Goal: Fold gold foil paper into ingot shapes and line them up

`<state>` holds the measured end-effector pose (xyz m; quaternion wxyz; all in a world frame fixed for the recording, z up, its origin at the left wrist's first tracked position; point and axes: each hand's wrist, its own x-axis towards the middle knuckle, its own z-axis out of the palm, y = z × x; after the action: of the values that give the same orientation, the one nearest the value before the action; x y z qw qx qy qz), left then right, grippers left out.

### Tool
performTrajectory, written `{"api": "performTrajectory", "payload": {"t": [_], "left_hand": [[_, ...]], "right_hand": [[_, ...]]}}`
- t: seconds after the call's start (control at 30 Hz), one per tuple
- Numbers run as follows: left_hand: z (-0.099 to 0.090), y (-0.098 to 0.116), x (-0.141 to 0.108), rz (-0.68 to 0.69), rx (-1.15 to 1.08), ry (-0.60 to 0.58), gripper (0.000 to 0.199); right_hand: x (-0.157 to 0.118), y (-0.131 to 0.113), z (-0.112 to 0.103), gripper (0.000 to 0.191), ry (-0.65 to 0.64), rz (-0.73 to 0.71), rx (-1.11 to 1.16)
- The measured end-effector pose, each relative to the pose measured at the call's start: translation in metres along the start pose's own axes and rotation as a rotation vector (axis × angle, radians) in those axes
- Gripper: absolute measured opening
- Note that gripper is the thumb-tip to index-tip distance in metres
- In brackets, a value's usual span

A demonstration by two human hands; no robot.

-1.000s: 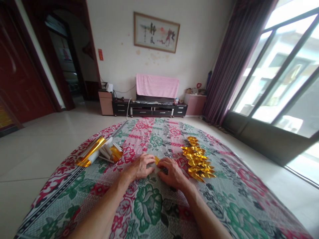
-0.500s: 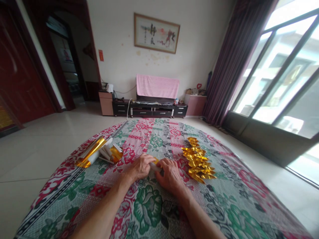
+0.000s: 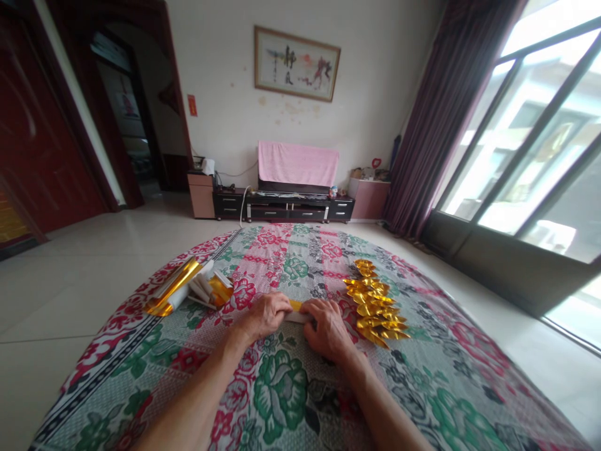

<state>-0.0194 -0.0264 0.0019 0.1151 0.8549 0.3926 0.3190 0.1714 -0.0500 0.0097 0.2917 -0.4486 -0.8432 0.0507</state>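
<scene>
Head view: the thumb and fingers of the left hand [image 3: 271, 315] are closed on the left end of a small piece of paper [image 3: 297, 317], the knuckles bent and raised. The right hand [image 3: 326, 324] grips the other end, its fingers bent over the far edge and its thumb at the near side. The paper lies level between the 2 hands, near the middle of the round surface, a gold strip along its far side and a pale strip along its near side. How the ends are folded under the fingertips cannot be told.

Beneath them spreads a patterned cloth [image 3: 280, 388] with green, pink and red flowers. To the right of the right hand, just beside it, shiny gold pieces [image 3: 373, 300] with pointed ends sit close together in a line running away from the person; they overlap too much to count. Well apart on the left, near the cloth's border, lies a loose pile of gold and white sheets [image 3: 181, 285], partly curled.

Farther off, across the pale floor [image 3: 113, 269], stands a low black cabinet [image 3: 267, 213] with a pink cloth [image 3: 298, 163] draped above it. On the wall hangs 1 framed picture [image 3: 297, 64]; a purple curtain [image 3: 446, 113] falls beside the windows at right.
</scene>
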Motion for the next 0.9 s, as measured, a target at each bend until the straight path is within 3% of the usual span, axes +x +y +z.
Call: {"api": "performTrajectory", "payload": {"t": [0.33, 0.53, 0.73, 0.9], "left_hand": [[0.001, -0.001, -0.001, -0.05, 0.035, 0.023, 0.042], [0.003, -0.005, -0.001, -0.045, 0.049, 0.047, 0.045], [0.008, -0.014, 0.0, -0.024, 0.043, 0.133, 0.046], [0.006, -0.012, 0.0, -0.045, 0.053, 0.088, 0.037]], "right_hand": [[0.002, -0.01, 0.001, 0.019, 0.014, -0.03, -0.12], [0.004, -0.02, 0.005, 0.033, -0.043, -0.066, -0.119], [0.003, -0.013, 0.007, 0.025, -0.068, -0.091, -0.027], [0.003, -0.005, 0.005, 0.029, -0.066, -0.121, 0.042]]}}
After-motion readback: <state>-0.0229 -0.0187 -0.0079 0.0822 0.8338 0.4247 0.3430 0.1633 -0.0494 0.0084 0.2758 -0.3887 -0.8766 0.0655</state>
